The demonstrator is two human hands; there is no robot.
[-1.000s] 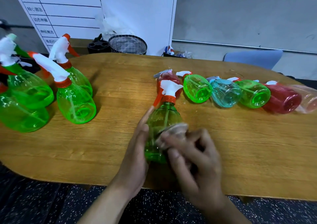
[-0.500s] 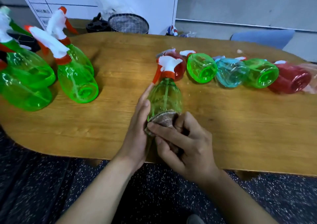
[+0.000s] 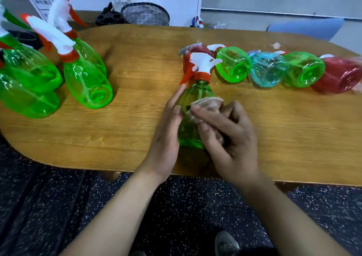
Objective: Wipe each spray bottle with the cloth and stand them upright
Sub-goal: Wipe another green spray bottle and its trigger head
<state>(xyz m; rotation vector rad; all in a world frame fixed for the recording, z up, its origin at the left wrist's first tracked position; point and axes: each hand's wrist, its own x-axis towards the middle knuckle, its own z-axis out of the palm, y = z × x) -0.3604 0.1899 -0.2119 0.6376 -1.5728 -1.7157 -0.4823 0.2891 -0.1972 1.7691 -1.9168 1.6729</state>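
A green spray bottle (image 3: 193,101) with a white and orange trigger head stands near the front edge of the wooden table (image 3: 137,83). My left hand (image 3: 166,130) steadies its left side with fingers laid along it. My right hand (image 3: 229,134) grips a crumpled beige cloth (image 3: 205,105) and presses it against the bottle's right side. Several green bottles (image 3: 86,81) stand upright at the left. A row of bottles lies on its side at the right: red (image 3: 194,50), green (image 3: 234,65), blue (image 3: 268,69), green (image 3: 303,69), red (image 3: 342,75).
Beyond the table's far edge are a wire mesh basket (image 3: 145,13), a black object (image 3: 109,16) and a white board with printed lines. A blue chair back (image 3: 305,27) shows at the far right. Dark speckled floor lies below the near edge.
The cloth in my right hand slid down to the bottle's lower body, then back up to its middle. The view has shifted downward and the scene now looks larger.
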